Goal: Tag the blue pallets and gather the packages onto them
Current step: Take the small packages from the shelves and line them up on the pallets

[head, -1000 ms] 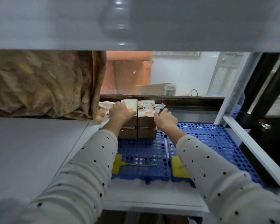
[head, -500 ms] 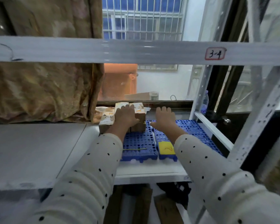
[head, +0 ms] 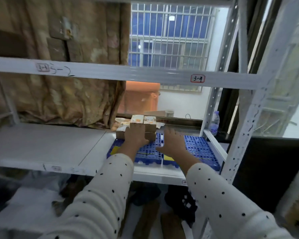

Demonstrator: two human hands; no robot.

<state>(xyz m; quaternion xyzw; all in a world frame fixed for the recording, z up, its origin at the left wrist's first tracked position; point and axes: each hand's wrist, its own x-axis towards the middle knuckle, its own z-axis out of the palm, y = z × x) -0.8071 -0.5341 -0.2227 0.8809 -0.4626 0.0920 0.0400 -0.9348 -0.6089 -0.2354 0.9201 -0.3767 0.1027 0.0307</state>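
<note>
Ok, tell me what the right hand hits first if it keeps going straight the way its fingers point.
Probably nothing at first: the right hand is open, pointing toward the shelf's back over the right blue pallet. Past that, likely the dark rail at the rear. The stacked packages sit left of its line, though depth is unclear.

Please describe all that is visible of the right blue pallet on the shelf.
The right blue pallet looks like plastic, a flat grid full of small holes. It lies flat on the white shelf, close beside the left pallet. A yellow tag sits at its near edge. No packages are on its visible part; the right hand hovers over it.
</note>
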